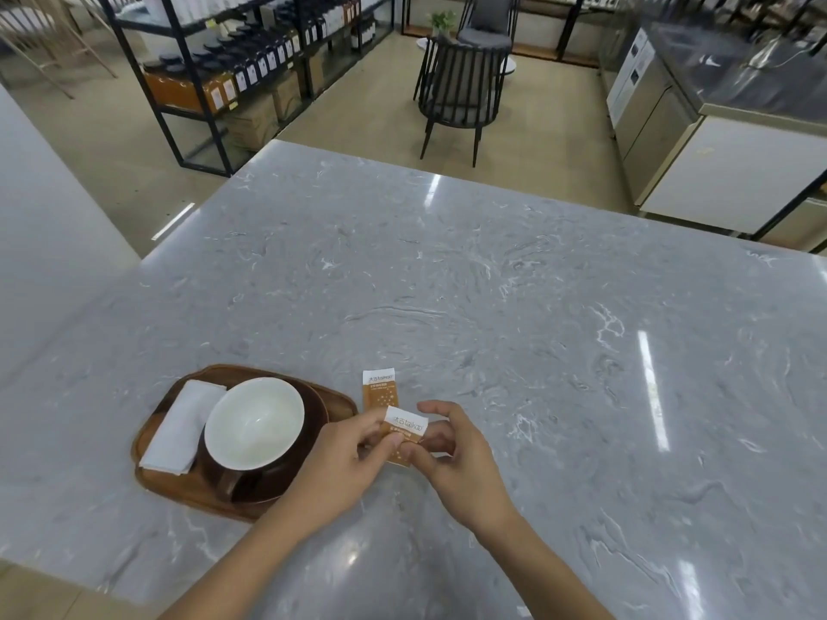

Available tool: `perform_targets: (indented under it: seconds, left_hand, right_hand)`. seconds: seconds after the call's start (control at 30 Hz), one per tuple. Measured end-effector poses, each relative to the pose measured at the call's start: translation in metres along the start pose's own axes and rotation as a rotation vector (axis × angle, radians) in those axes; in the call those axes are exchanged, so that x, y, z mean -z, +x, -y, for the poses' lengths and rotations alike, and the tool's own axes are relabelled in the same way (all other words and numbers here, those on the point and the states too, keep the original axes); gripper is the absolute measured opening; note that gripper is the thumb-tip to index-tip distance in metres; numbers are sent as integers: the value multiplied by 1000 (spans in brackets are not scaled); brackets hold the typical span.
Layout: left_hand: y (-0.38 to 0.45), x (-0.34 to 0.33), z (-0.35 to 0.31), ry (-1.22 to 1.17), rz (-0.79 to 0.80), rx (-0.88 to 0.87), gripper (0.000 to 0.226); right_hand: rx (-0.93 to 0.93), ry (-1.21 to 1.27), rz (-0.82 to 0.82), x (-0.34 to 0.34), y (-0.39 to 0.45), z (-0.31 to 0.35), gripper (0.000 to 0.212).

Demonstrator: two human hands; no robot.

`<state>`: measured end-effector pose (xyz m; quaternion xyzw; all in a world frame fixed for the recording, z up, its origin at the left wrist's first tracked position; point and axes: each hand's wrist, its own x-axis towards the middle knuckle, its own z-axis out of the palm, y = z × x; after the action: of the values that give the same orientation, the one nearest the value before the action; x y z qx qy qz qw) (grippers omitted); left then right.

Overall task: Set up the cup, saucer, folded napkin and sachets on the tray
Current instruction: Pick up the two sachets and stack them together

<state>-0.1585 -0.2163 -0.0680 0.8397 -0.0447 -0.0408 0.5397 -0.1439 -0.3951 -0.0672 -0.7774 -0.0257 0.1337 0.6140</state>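
Observation:
A brown wooden tray lies at the near left of the grey marble counter. On it a brown cup with a white inside stands on a dark saucer, and a folded white napkin lies to the cup's left. Just right of the tray, my left hand and my right hand both pinch one orange and white sachet a little above the counter. A second sachet lies flat on the counter right behind them, off the tray.
The marble counter stretches far to the right and back. Beyond its far edge stand black chairs, black shelving with bottles and boxes and a steel kitchen unit. A pale wall borders the left.

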Motion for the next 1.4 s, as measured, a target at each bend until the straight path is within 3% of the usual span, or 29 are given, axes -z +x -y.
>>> perform_targets:
  seconds: [0.13, 0.23, 0.3, 0.43, 0.53, 0.8, 1.0, 1.13, 1.27, 1.4]
  left_hand:
    - [-7, 1, 4, -52, -121, 59, 24]
    - [-12, 1, 9, -69, -136, 131, 22]
    - [-16, -2, 11, -63, -135, 157, 18]
    - [-21, -7, 14, -61, -148, 183, 17]
    - [-23, -5, 16, -90, -171, 214, 22]
    - [-24, -6, 17, -117, -209, 227, 24]
    - [-26, -4, 16, -114, -225, 228, 24]
    - [-29, -4, 13, -136, -226, 233, 25]
    - [-30, -5, 6, -262, -186, 195, 22]
    - [-35, -8, 1, -347, -135, 143, 21]
  right_hand:
    - [32, -58, 24, 4, 24, 8, 18]
    - [109, -265, -4, 6, 59, 11, 13]
    - [159, -458, 60, 4, 83, 12, 22]
    - [160, -801, 288, -10, 118, 9, 66]
    - [81, -872, 318, -19, 133, 6, 79]
    - [-3, -761, 308, -18, 142, -1, 36]
    - [72, -607, 229, 4, 108, 7, 13]
    - [15, -380, 177, 25, 64, 20, 17]
    - [-53, -16, 233, 27, 16, 27, 35]
    - [-31, -7, 144, 12, -8, 18, 35]
